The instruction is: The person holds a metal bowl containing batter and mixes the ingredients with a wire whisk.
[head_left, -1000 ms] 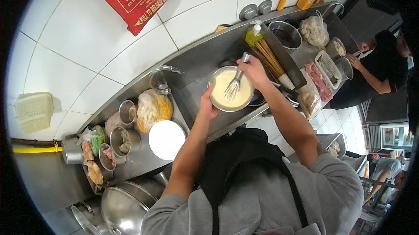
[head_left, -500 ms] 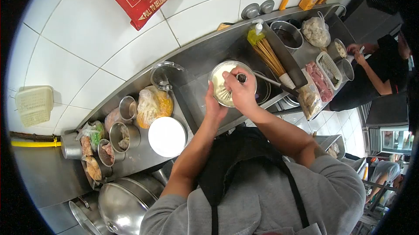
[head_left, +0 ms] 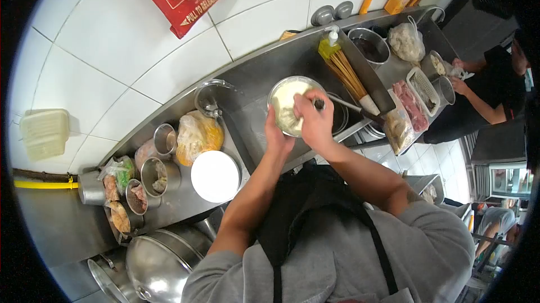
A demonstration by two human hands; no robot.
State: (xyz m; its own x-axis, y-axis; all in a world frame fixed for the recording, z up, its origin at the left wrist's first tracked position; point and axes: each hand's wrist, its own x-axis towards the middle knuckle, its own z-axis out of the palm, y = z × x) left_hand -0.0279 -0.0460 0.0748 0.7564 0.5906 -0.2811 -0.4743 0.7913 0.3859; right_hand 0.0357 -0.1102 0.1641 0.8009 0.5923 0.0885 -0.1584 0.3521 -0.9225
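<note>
Over the sink, a round metal bowl holds a thick cream-coloured mixture. My left hand grips the near left side of the bowl, thumb up along the rim and fingers hidden beneath. My right hand is wrapped round a whisk, whose wires sit in the mixture. The dark butt of its handle sticks out above my fist. Just right of the bowl, a long-handled utensil leans across the sink, near a bundle of thin wooden sticks.
To the left stand a white round lid or tub, a bag with yellow contents and several metal pots. Rightward are a dark-filled pot, a tray of raw meat and a white basket. A co-worker handles something at the counter's far end.
My right hand has shifted slightly right with the whisk, and its handle tilts differently. The left hand stays on the bowl. The co-worker's hands have moved a little.
</note>
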